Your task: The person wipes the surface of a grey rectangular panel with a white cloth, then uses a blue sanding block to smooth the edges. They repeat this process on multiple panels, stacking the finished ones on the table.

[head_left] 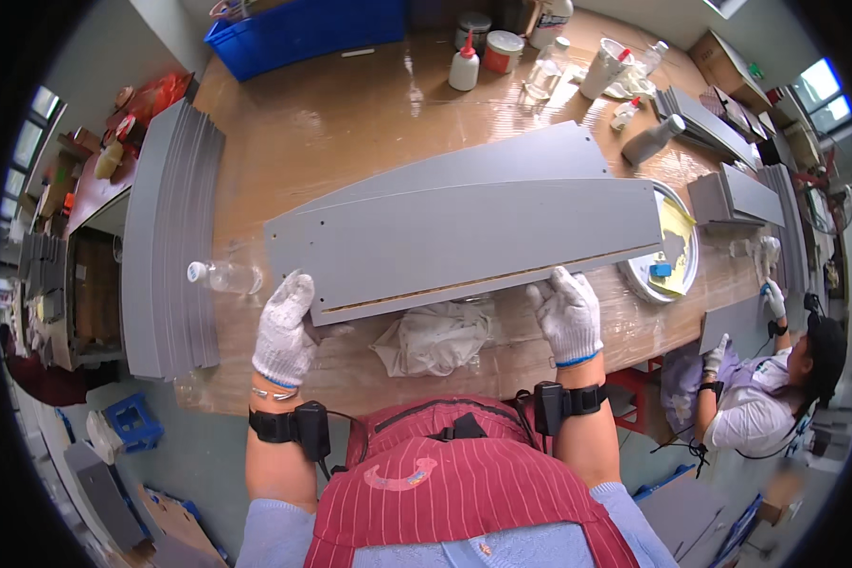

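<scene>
A grey board (483, 248) with small dark holes and a bare brown groove along its near edge is tilted up in front of me. My left hand (285, 331), in a white knit glove, is closed on its near left corner. At the near edge, right of the middle, my right hand (568, 317) grips the same board, its fingers partly hidden. Behind it lies a second grey board (502, 163), partly covered. A crumpled white cloth (435, 341) rests on the table below the board, between my hands.
A tall stack of grey boards (166, 241) stands left, beside a transparent bottle (225, 276). Right of the board sits a round white lid (683, 276) with a blue block (661, 271). Bottles, cups and a blue bin (303, 36) line the far side. A co-worker (757, 379) works at right.
</scene>
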The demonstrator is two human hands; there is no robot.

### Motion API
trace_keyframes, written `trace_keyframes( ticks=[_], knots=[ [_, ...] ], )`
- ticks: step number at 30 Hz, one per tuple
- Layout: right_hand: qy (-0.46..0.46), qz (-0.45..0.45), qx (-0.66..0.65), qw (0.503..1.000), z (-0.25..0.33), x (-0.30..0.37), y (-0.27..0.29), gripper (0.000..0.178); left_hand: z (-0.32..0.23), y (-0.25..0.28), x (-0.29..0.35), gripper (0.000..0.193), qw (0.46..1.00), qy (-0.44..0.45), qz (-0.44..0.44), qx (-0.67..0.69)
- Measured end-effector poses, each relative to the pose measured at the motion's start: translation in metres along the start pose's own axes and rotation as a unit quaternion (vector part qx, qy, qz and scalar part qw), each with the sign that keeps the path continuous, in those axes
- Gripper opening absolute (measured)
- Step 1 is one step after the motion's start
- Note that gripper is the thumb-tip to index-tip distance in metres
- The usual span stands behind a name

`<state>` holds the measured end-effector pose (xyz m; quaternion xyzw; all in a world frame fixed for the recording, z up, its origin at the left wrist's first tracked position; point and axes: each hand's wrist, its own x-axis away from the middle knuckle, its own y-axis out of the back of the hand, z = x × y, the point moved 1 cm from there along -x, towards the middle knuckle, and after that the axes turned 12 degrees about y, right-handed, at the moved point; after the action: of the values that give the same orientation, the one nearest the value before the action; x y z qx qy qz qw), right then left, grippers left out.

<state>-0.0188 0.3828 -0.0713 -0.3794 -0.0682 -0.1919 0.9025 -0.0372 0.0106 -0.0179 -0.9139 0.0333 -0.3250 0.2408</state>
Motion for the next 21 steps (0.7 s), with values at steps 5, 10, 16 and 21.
trace_keyframes(
  ticks=[5, 10, 16, 21],
  knots=[
    [-0.001, 0.03, 0.006, 1.0, 0.001, -0.027, -0.019, 0.021, -0.002, -0.001, -0.012, 0.035, 0.999, -0.05, -0.018, -0.011],
    [-0.002, 0.054, 0.001, 0.999, -0.002, -0.045, -0.017, 0.022, -0.005, 0.0, -0.029, 0.034, 0.998, -0.057, -0.019, 0.0],
    [-0.013, 0.052, 0.016, 0.998, -0.003, -0.052, -0.022, 0.023, 0.004, 0.015, -0.045, 0.032, 0.998, -0.058, -0.021, 0.004],
    [-0.025, 0.034, 0.071, 0.997, 0.004, -0.063, -0.02, 0.021, 0.0, 0.003, -0.048, 0.036, 0.998, -0.065, 0.02, 0.008]
  ],
)
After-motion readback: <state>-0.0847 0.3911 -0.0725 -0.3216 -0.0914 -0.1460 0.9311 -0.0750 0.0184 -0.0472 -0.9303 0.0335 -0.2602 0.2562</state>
